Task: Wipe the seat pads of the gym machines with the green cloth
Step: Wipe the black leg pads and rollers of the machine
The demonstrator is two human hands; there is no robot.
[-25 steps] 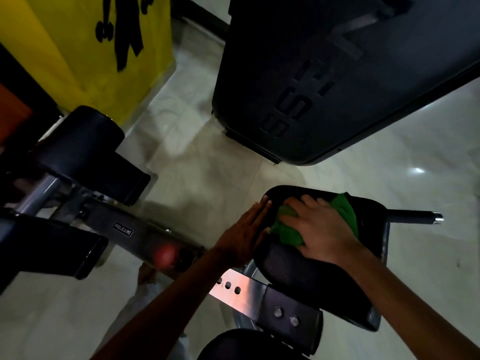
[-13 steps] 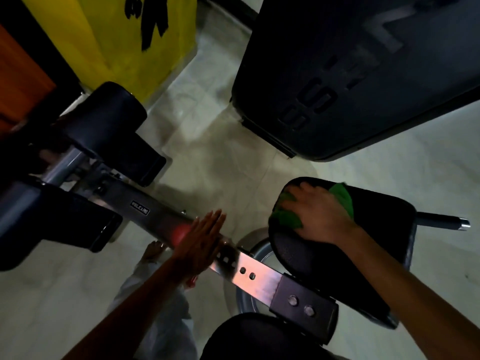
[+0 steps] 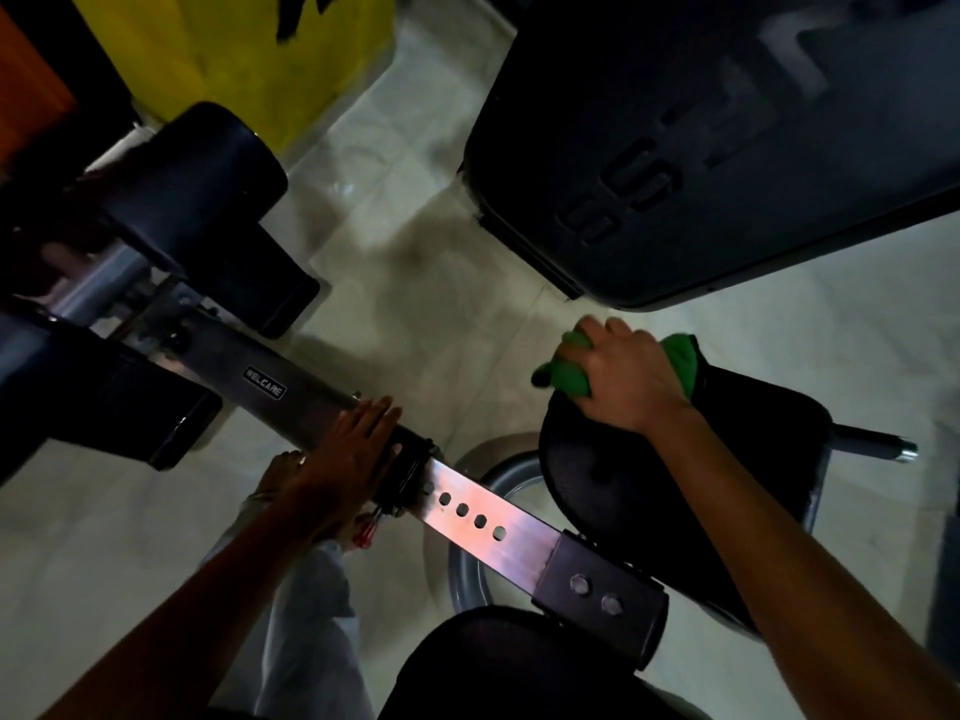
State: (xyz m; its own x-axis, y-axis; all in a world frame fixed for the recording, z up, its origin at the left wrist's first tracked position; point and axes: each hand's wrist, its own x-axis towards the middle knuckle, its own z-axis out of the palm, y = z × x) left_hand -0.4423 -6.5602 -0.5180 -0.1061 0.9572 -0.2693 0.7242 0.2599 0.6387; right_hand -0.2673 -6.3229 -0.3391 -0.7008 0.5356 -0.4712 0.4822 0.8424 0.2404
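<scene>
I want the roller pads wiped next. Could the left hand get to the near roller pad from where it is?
Probably yes: the left hand rests flat on the steel bar, which runs uncluttered to the roller pad. But the cloth is under the right hand.

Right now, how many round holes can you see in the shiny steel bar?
4, in a row on the steel bar, between the left hand and the bolted bracket. More may be hidden under the hand.

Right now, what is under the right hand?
The green cloth, bunched at the far edge of the black seat pad under the right hand. The pad surface beneath the cloth is covered.
</scene>
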